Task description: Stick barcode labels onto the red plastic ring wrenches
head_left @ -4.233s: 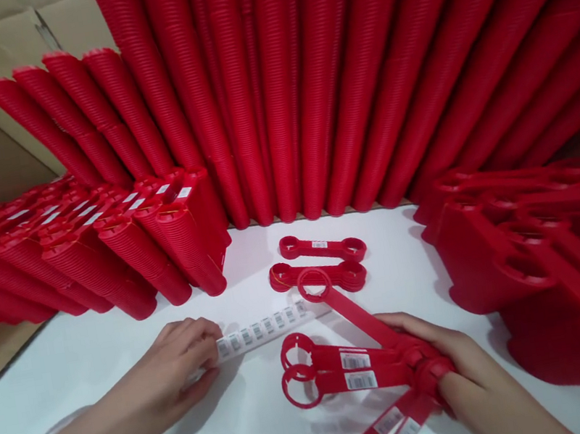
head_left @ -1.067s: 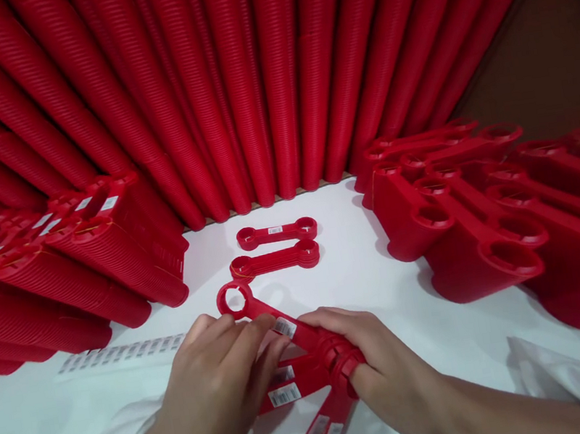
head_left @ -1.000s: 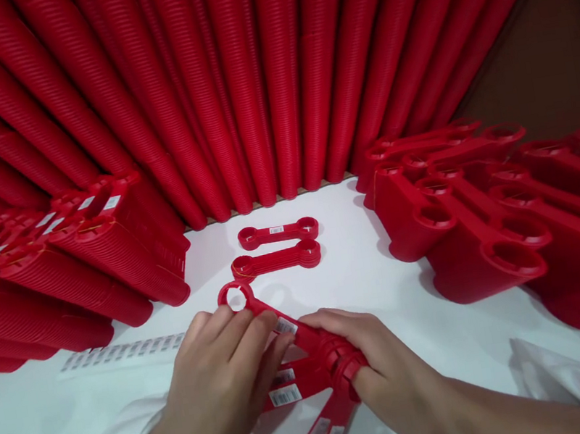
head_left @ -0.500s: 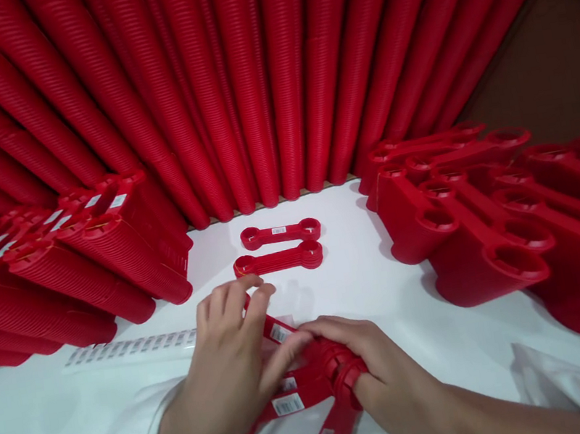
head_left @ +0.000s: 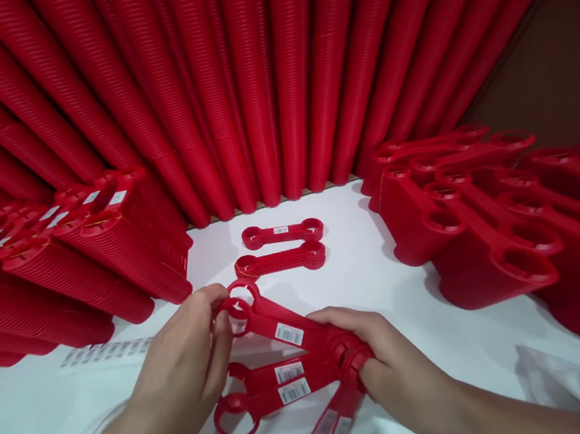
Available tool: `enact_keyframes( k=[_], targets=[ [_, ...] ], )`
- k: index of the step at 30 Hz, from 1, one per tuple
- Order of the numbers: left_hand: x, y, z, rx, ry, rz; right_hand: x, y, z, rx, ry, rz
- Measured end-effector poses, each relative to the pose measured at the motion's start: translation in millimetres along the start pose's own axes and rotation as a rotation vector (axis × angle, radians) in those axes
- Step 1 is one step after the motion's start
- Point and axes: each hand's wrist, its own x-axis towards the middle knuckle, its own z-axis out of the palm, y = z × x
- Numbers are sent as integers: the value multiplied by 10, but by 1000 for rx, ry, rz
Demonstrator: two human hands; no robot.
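Several flat red plastic pieces (head_left: pixel 275 397), each a bar with a ring at the end, are fanned out over the white table. My right hand (head_left: pixel 380 353) grips their stacked ring ends together. White barcode labels (head_left: pixel 289 334) show on the bars. My left hand (head_left: pixel 189 361) has its thumb and fingers closed on the ring end of an upper piece. Beyond my hands lie a short stack of the same red pieces (head_left: pixel 280 261) with a rubber band at its left end, and a labelled red piece (head_left: pixel 281 233) behind it.
Tall red stacks (head_left: pixel 253 91) line the back. Shorter stacks of labelled pieces (head_left: pixel 124 250) stand on the left, and more stacks (head_left: pixel 491 236) on the right. A sheet of barcode labels (head_left: pixel 105 353) lies beside my left forearm on the white table (head_left: pixel 348 237).
My left hand has moved left and back from the middle of the bars to a ring end. The fanned pieces now show more fully; my right hand keeps its grip.
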Motion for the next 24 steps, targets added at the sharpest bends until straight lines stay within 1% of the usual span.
enact_keyframes(
  k=[3,6,9,11,13,15,17,19,21,24],
  targets=[
    [-64,-12,5,38,10,90,15,-9,0,46,13,23],
    [-103,-34,12,57,-81,136,25,-2,8,65,14,37],
    [-85,-78,18,-16,-258,63,34,14,24,30,1,67],
    [-44,-130,29,-37,-339,-8,38,22,36,15,1,81],
    [2,-196,52,3,-344,-30,43,24,46,8,7,87],
    [37,-257,85,54,-335,-1,49,22,53,4,13,90],
    [54,-298,119,68,-357,27,54,16,58,-6,9,102],
    [56,-313,147,25,-394,44,59,8,59,-20,0,117],
    [53,-311,161,-25,-408,49,61,1,59,-37,-5,124],
    [47,-297,147,-51,-397,4,66,-4,55,-63,6,122]
  ],
)
